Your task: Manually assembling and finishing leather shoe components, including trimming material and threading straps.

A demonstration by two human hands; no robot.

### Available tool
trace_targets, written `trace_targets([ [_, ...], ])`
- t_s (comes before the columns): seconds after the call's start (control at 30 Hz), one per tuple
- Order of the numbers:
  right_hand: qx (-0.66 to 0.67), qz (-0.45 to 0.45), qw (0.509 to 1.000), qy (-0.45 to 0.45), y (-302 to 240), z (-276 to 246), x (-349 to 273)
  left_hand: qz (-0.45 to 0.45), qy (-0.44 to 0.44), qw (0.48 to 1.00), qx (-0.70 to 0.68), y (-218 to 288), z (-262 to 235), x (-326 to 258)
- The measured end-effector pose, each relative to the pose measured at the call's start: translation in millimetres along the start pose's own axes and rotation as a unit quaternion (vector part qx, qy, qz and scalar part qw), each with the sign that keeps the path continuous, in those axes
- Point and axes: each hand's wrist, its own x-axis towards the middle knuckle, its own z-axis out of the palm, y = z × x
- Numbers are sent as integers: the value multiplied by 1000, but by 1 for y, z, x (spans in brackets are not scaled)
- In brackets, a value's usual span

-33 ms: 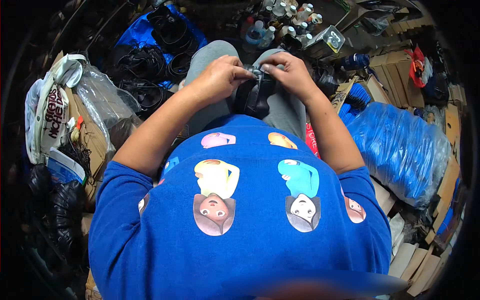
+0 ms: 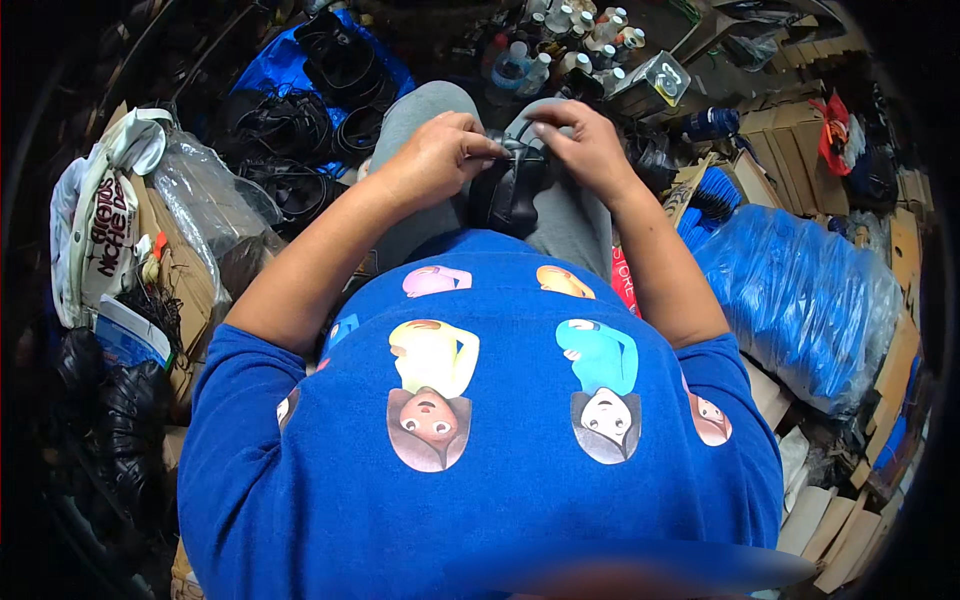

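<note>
A shiny black leather shoe (image 2: 508, 197) rests in my lap between my grey-trousered knees. My left hand (image 2: 438, 158) is at its upper left side, thumb and forefinger pinched together against the shoe's top; whatever lies between those fingertips is too small to make out. On the other side, my right hand (image 2: 584, 152) is closed in a pinch slightly above the shoe. A thin dark lace (image 2: 524, 130) runs from its fingertips toward the shoe. The far end of the shoe is partly hidden by shadow and fingers.
Several black shoes (image 2: 285, 125) lie on blue plastic at the far left. Bottles (image 2: 600, 35) stand ahead beyond my knees. To the right are a plastic-wrapped blue bundle (image 2: 800, 300) and cardboard (image 2: 790, 150). A white printed bag (image 2: 105, 215) sits at left.
My right hand has lifted slightly up and away from the shoe, and the dark lace at its fingertips shows more clearly. The left hand and the shoe stay nearly in place.
</note>
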Motion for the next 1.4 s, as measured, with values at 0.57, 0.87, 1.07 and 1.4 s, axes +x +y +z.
trace_targets([
  [0.57,-21,0,1000,-8,1,6,-27,-85,26,996,-6,2,-1,-7],
  [0.87,-3,47,998,-40,4,7,-24,-163,26,984,-65,1,4,-5],
  [1.07,38,74,996,-18,3,17,-25,-219,29,968,-116,-1,10,-4],
  [1.4,166,120,979,-4,15,26,-25,-207,21,963,-169,6,13,12],
])
